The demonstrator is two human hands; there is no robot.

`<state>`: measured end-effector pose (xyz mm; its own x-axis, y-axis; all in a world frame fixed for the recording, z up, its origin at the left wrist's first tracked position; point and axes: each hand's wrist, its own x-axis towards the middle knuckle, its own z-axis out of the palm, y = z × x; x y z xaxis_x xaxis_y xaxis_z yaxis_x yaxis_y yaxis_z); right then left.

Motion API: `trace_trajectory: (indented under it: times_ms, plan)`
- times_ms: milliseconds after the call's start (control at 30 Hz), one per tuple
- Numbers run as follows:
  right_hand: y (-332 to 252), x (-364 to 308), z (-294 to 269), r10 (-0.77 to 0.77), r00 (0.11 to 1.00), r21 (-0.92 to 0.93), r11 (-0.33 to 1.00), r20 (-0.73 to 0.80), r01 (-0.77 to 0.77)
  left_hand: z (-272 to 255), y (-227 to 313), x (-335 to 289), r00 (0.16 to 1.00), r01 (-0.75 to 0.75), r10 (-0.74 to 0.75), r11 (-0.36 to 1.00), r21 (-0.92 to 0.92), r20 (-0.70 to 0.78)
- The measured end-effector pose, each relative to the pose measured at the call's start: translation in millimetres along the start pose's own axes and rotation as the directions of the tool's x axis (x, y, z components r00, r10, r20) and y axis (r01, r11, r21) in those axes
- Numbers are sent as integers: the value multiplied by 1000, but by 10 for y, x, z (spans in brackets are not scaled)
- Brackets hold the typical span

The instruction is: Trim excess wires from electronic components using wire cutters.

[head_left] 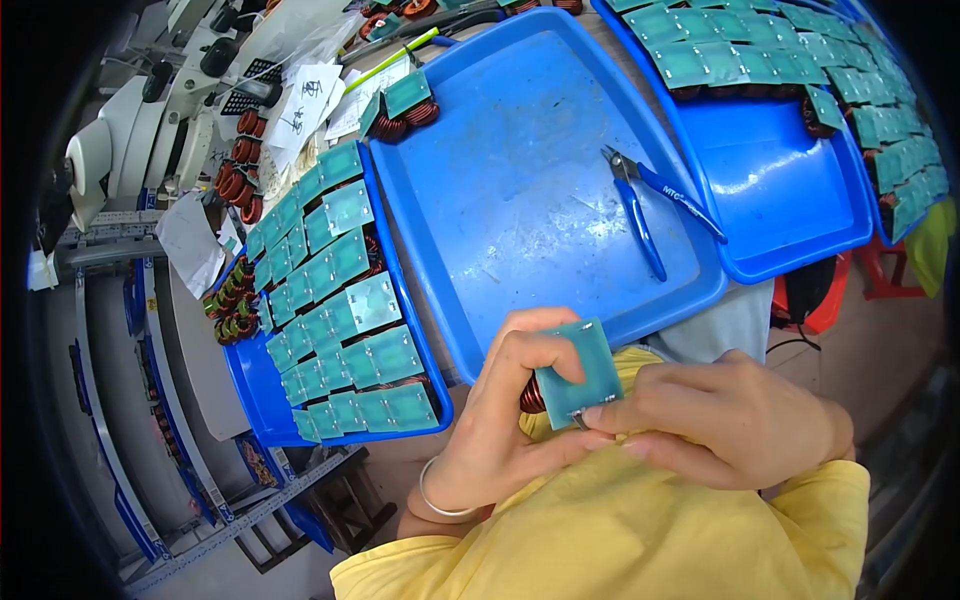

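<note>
head view: left hand (pixel 488 415) is wrapped round the green board (pixel 597 365) and its copper coil (pixel 531 396), near side of the big blue tray (pixel 500 190); right hand (pixel 735 420) is narrowed at its near edge, can't tell if gripping. probably stiff, lightish, coil-heavy, so hold the edges imo.

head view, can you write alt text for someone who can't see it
A person's left hand holds a green board with a coil behind it; the right hand touches its near edge. Ahead, blue-handled cutters lie in a blue tray, and more boards sit in a left tray and a right tray.
</note>
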<state>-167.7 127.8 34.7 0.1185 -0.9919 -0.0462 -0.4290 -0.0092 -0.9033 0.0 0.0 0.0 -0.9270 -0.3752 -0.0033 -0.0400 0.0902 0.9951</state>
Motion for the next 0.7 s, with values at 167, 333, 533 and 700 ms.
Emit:
trace_trajectory:
  times_ms: [167, 333, 533, 700]
  plan:
    - [45, 63, 20, -28, 996, 60, 998, -88, 33, 3, -27, -14, 996, 68, -65, 995, 68, -58]
    - [31, 58, 50, -23, 989, 18, 999, -144, 26, 31, -57, -38, 996, 59, -61, 998, -25, -65]
    - [97, 43, 13, -35, 950, 71, 996, -311, 60, 43, -70, -49, 997, 56, -71, 914, -402, -21]
    - [397, 454, 105, -13, 852, -159, 984, -523, -83, 82, -23, -26, 986, 149, -164, 835, -529, 20]
